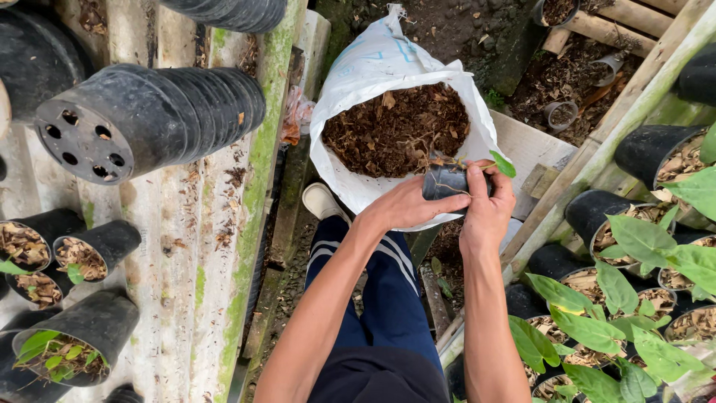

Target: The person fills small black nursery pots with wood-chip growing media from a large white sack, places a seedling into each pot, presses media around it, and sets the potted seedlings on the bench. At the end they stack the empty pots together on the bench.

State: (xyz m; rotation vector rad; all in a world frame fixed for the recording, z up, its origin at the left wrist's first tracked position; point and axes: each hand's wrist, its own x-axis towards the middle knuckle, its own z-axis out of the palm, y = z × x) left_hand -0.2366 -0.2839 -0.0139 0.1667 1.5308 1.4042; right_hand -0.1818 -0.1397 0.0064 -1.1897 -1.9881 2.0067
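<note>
From the head camera, the person's left hand point(406, 205) and right hand point(488, 201) both close around a small black pot point(446, 181), held just over the near rim of a white sack point(358, 82). The left hand grips the pot's left side with its fingers curled; the right hand wraps the right side, thumb up along the pot. A seedling point(501, 163) with one green leaf sticks out to the right of the pot.

The sack stands open on the ground, filled with brown leaf mulch point(395, 127). Left of it, on a mossy corrugated sheet point(224, 246), a stack of empty black pots point(149, 112) lies on its side. Filled pots point(82, 257) lie near the sheet's left edge. At the right edge, potted green plants point(641, 298) crowd together below a wooden rail point(597, 168).
</note>
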